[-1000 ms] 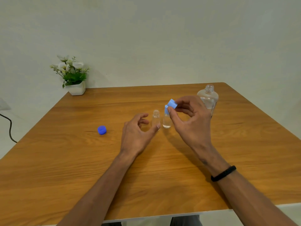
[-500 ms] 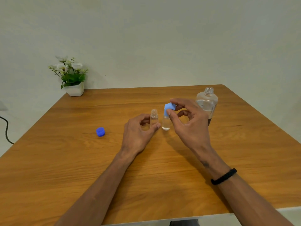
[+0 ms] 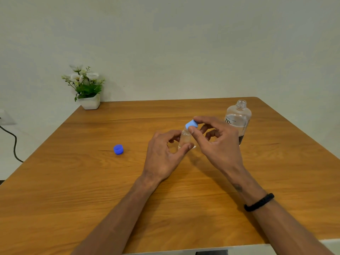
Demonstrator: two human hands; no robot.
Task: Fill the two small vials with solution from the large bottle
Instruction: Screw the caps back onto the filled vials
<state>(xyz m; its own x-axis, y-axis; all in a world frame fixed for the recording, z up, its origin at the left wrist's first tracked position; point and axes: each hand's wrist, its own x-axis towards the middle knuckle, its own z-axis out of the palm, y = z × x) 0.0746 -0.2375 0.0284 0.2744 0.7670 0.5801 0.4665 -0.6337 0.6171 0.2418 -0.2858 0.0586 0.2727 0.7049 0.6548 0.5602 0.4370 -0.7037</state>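
My left hand (image 3: 161, 155) has thumb and fingers closed around a small clear vial (image 3: 184, 138) standing mid-table. My right hand (image 3: 217, 142) pinches a light blue cap (image 3: 191, 123) at the top of that vial's neck, tilted. A sliver of glass (image 3: 194, 146) shows just right of my left thumb; the hands hide whether it is the second vial. The large clear bottle (image 3: 238, 117) stands uncapped behind my right hand, with some liquid in it.
A dark blue cap (image 3: 118, 149) lies on the wooden table (image 3: 92, 190) left of my hands. A small potted plant (image 3: 86, 89) sits at the far left corner. A black cable (image 3: 12, 142) hangs off to the left.
My right hand has brought the light blue cap down and left onto the vial's neck. My left hand has closed in around the vial.
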